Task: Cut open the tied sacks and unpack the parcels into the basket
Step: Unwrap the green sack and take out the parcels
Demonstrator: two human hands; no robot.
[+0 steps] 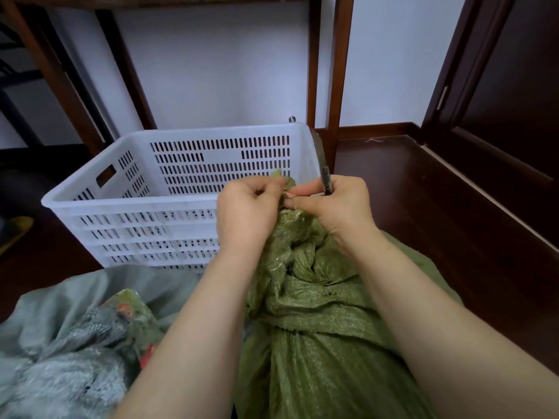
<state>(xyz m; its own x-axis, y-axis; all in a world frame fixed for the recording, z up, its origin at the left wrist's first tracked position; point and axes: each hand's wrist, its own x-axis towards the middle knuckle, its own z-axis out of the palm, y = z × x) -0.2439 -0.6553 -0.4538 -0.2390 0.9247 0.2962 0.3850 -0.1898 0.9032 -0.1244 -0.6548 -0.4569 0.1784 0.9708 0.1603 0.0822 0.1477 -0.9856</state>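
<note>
Head view looks down on a dark wooden floor [423,207] under a white wall [227,71], with wooden legs [338,71] behind and a dark door [499,86] at right. A white slotted basket [136,204] stands just beyond the green sack [317,343], whose tied neck rises between both arms. The left hand [245,213] pinches that neck with curled fingers. The right hand [338,207] pinches it too and grips a knife [320,158] — blade up. A grey sack [60,343] lies lower left, and bare floor stretches right toward the door.

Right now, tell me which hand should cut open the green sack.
Right. The right hand already grips the knife beside the bunched neck of the green sack, while the left hand pinches that neck, so it is probably best used to steady it.
</note>
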